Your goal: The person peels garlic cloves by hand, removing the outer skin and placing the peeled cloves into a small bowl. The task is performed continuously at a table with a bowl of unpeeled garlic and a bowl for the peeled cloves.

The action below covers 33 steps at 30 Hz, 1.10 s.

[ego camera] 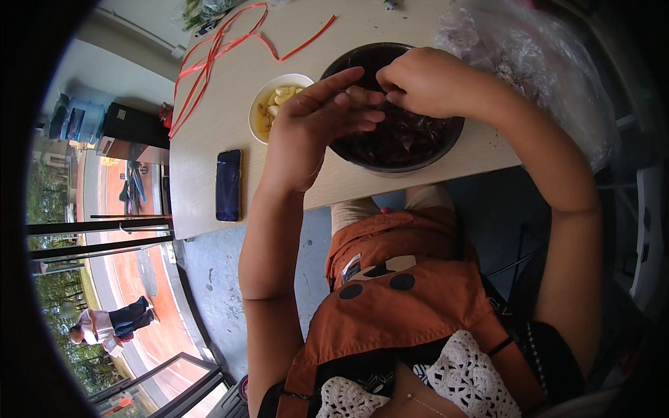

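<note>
A round dark bowl (418, 151) stands near the table's front edge, with dark reddish-brown skins or peelings in it. My left hand (326, 112) is over the bowl's left side, palm turned inward and fingers extended; a small pale piece may lie at its fingertips, but I cannot tell. Over the bowl's upper right, my right hand (428, 83) has its fingers curled and thumb close to the forefinger; what lies between them is hidden. Left of the bowl, partly behind my left hand, a white bowl (254, 123) holds peeled garlic cloves (283, 95).
A smartphone (229, 185) lies at the left of the wooden table (198, 157). Red plastic strapping (245, 37) curls behind the white bowl. At right is a clear plastic bag (554, 78) with purplish pieces. A person (112, 324) is outside the doorway.
</note>
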Available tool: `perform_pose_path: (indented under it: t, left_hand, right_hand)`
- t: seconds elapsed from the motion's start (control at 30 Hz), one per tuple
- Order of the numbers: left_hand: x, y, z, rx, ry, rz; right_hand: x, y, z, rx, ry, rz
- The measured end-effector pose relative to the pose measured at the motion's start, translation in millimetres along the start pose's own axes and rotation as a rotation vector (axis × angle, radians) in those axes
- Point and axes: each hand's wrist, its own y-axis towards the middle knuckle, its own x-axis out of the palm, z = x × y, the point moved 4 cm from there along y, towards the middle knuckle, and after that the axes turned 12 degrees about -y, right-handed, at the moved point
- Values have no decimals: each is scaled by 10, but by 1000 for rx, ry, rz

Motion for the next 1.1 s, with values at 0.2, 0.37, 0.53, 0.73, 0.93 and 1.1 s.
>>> perform_pose_path:
  t: [0.2,0.37,0.53,0.73,0.93,1.1]
  left_hand:
    - [2,4,-8,68,-23,-72]
    - [-24,11,-12,172,44,-123]
    - [-86,-100,25,221,143,-45]
    - [-51,-34,-2,318,371,52]
    - [2,124,-79,434,258,117]
    - [22,189,-135,428,288,168]
  right_hand:
    - [889,342,-144,-313,-309,-696]
    - [583,230,-205,-244,-294,-843]
    - [27,28,-246,-179,-25,-508]
    - [-125,-79,-177,-163,118,168]
    - [240,-63,161,48,574,119]
    - [360,-50,317,-119,879,198]
